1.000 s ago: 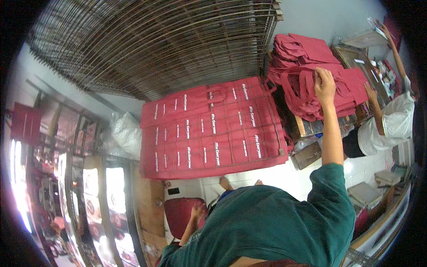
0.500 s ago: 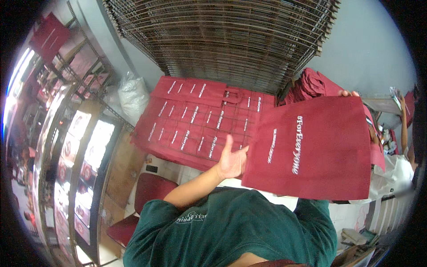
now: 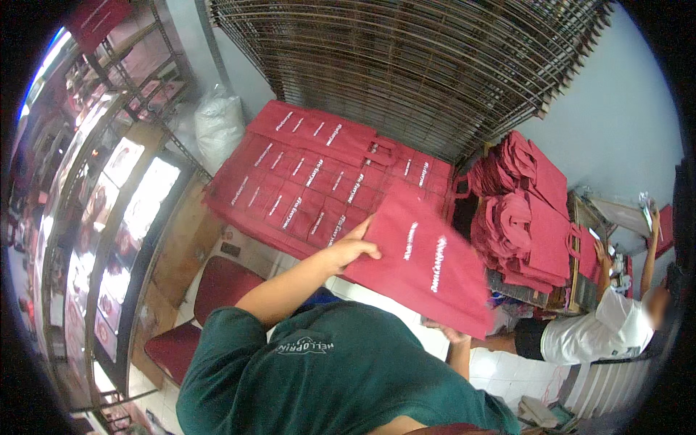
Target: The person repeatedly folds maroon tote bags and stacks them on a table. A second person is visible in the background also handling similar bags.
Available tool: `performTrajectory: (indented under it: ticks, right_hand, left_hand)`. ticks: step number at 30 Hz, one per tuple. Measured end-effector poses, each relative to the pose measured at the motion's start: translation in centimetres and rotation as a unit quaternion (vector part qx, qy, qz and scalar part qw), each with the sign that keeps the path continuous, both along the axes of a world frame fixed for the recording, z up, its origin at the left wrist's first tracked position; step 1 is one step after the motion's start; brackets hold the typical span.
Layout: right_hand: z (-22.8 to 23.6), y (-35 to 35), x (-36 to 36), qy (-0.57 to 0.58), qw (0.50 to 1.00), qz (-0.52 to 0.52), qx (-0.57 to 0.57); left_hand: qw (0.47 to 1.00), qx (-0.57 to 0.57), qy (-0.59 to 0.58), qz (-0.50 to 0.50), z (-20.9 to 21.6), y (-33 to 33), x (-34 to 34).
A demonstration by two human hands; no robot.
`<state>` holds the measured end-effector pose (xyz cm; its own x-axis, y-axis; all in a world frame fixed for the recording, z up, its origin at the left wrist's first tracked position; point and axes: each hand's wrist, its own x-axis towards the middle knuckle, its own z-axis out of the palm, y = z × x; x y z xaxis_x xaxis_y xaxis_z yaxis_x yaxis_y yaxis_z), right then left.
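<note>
Fingers of left hand (image 3: 351,251) clasp bag (image 3: 422,264) by left edge; right hand (image 3: 452,333) at lower corner, grip hidden, cannot tell. Bag slants between hands; uneven hold could crease or drop it.

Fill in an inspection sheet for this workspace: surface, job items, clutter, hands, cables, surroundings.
Surface: largely covered by rows of red bags with white print.
Job items: one held bag; piles of red bags to the right.
Clutter: white sack beyond the rows' left end.
Hands: left hand grips the held bag's left edge; right hand at its near edge, grip partly hidden.
Cables: nothing clearly seen.
Surroundings: slatted rack behind; red chair left; person in white shirt right.
</note>
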<state>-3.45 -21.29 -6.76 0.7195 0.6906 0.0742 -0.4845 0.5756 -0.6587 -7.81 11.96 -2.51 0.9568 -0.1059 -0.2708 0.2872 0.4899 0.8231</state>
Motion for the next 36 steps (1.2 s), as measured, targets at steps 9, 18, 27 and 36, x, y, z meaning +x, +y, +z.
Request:
performTrajectory:
  ticks: [9,18,27,36]
  right_hand:
    - [-16.5,-2.4,1.3,0.305,0.886,-0.117,-0.329]
    - [-13.9,4.3,11.0,0.120,0.854,-0.113,-0.493]
    - [-9.5,18.7,23.8,0.089,0.899,-0.165,-0.396]
    - [-36.6,25.8,39.4,-0.054,0.789,-0.270,-0.549]
  left_hand:
    - [0.974,0.047,0.212,-0.066,-16.9,5.7,1.9]
    - [0.955,0.031,0.270,-0.117,-17.4,13.9,9.3]
    - [0.970,0.112,0.024,0.212,-10.9,23.9,16.9]
    - [0.898,0.309,0.249,0.187,-34.0,28.3,-12.9]
